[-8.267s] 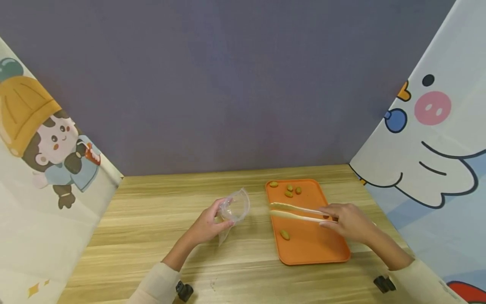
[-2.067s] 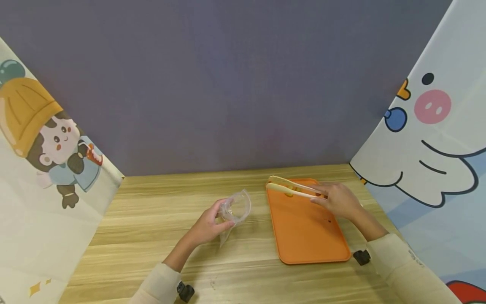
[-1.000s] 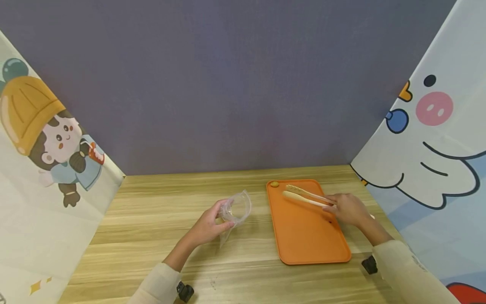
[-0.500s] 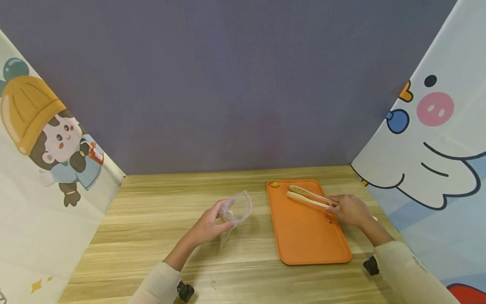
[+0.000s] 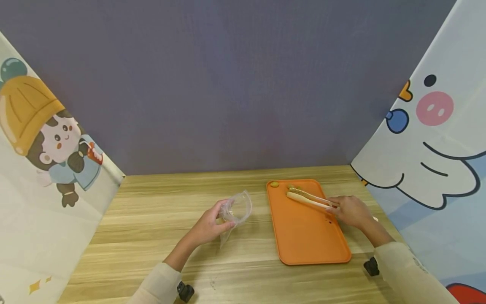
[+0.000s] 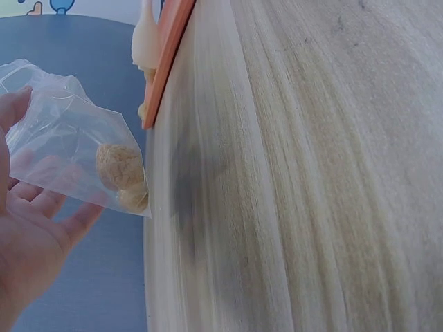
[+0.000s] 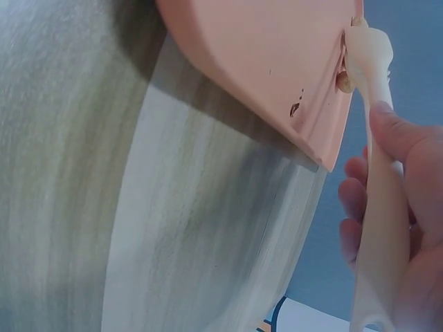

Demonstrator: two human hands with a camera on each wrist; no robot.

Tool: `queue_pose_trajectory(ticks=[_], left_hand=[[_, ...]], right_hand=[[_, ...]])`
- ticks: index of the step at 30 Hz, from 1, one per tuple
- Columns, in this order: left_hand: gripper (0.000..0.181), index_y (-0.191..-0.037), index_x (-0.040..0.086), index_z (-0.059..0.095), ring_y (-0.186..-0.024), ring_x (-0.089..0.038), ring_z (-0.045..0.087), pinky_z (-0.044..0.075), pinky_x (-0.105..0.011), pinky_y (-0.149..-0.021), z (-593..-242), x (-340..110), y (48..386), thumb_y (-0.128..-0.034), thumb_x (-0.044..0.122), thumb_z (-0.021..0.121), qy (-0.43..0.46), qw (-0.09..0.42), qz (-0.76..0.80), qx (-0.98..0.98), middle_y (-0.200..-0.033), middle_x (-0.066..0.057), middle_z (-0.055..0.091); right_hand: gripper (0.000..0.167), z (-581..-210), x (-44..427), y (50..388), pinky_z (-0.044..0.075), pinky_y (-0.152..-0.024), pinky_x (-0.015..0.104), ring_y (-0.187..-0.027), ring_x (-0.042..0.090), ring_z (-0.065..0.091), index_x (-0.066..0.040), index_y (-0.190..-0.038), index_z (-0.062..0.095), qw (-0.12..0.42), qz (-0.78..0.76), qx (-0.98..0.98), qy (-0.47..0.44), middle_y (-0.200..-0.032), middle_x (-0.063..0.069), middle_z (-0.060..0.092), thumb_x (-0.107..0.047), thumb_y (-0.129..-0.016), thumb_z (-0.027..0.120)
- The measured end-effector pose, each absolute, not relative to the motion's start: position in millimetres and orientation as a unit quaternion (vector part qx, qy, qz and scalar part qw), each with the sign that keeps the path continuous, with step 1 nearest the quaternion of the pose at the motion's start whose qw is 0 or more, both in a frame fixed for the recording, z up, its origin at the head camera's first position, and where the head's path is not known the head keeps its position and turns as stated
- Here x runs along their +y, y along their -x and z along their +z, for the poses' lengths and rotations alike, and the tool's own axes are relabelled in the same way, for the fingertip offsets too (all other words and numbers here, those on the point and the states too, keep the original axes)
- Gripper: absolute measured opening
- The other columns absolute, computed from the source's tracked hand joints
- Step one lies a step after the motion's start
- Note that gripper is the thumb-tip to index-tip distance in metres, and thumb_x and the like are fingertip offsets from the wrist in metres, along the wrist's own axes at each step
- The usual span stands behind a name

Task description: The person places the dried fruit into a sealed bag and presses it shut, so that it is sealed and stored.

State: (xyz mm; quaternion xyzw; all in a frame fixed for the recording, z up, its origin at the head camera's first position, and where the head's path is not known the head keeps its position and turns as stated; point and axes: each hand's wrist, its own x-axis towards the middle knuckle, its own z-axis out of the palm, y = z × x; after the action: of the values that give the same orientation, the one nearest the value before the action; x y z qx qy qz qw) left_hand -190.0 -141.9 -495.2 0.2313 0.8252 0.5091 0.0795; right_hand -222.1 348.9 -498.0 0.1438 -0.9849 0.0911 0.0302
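My left hand (image 5: 209, 226) holds a clear plastic bag (image 5: 240, 209) up over the table, its mouth spread wide. Inside the bag, wrinkled light-brown nut-like pieces (image 6: 121, 167) lie in a bottom corner, seen in the left wrist view. My right hand (image 5: 350, 211) grips cream tongs (image 5: 309, 202) over the back half of an orange tray (image 5: 309, 242). One yellow-brown piece (image 5: 274, 184) sits in the tray's back left corner. Another piece (image 5: 290, 186) shows just behind the tong tips; whether they touch it, I cannot tell.
The tray lies on a wood-grain table (image 5: 163, 190), right of the bag. A grey panel (image 5: 235, 84) rises behind the table's back edge. Printed panels (image 5: 436, 160) with cartoon figures stand at both sides. Dark specks (image 5: 329, 222) mark the tray near its right edge.
Eight seconds ago a piece lay at the tray's front left; it is gone from there. The tongs went to the back, then drew right, and their arms are now closer together. The bag stays put.
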Motion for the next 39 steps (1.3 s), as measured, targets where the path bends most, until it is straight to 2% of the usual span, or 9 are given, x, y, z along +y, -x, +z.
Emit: queue_pose_trajectory(ticks=[8,17,24,32,39], left_hand=[[0.068,-0.153,0.012,0.040,-0.132,-0.045,0.055,0.049,-0.060,-0.105,-495,-142,190,-0.0952,0.028,0.073,-0.233,0.078,0.509,0.825,-0.149,-0.017,0.053],[0.068,-0.152,0.016,0.042,-0.133,-0.041,0.055,0.049,-0.059,-0.107,-494,-142,189,-0.0935,0.026,0.075,-0.223,0.081,0.514,0.825,-0.149,-0.011,0.054],[0.068,-0.152,0.013,0.041,-0.131,-0.044,0.056,0.051,-0.059,-0.104,-494,-142,189,-0.0940,0.025,0.074,-0.229,0.077,0.515,0.822,-0.149,-0.015,0.054],[0.067,-0.152,0.012,0.041,-0.130,-0.047,0.056,0.053,-0.058,-0.101,-497,-143,190,-0.0950,0.025,0.073,-0.235,0.075,0.515,0.821,-0.149,-0.019,0.052],[0.066,-0.152,0.010,0.040,-0.130,-0.050,0.055,0.054,-0.059,-0.100,-497,-144,190,-0.0959,0.024,0.072,-0.238,0.077,0.520,0.816,-0.149,-0.022,0.052]], right_hand=[[0.045,-495,349,221,0.037,-0.051,0.026,-0.052,0.009,0.043,-0.007,-0.128,0.071,0.035,0.094,-0.984,-0.147,-0.108,0.019,0.076,-0.034,-0.093,0.074],[0.045,-494,350,222,0.035,-0.048,0.025,-0.049,0.008,0.042,-0.006,-0.128,0.071,0.045,0.093,-0.982,-0.156,-0.109,0.020,0.076,-0.034,-0.093,0.074],[0.044,-490,351,221,0.039,-0.049,0.025,-0.053,0.005,0.051,-0.006,-0.127,0.072,0.057,0.088,-0.980,-0.167,-0.107,0.019,0.077,-0.034,-0.092,0.075],[0.044,-484,348,218,0.039,-0.052,0.025,-0.054,0.003,0.049,-0.006,-0.128,0.071,0.058,0.101,-0.979,-0.168,-0.105,0.015,0.078,-0.032,-0.094,0.073],[0.043,-479,344,216,0.045,-0.054,0.026,-0.058,0.003,0.055,-0.006,-0.126,0.072,0.076,0.097,-0.976,-0.179,-0.100,0.011,0.079,-0.032,-0.092,0.075]])
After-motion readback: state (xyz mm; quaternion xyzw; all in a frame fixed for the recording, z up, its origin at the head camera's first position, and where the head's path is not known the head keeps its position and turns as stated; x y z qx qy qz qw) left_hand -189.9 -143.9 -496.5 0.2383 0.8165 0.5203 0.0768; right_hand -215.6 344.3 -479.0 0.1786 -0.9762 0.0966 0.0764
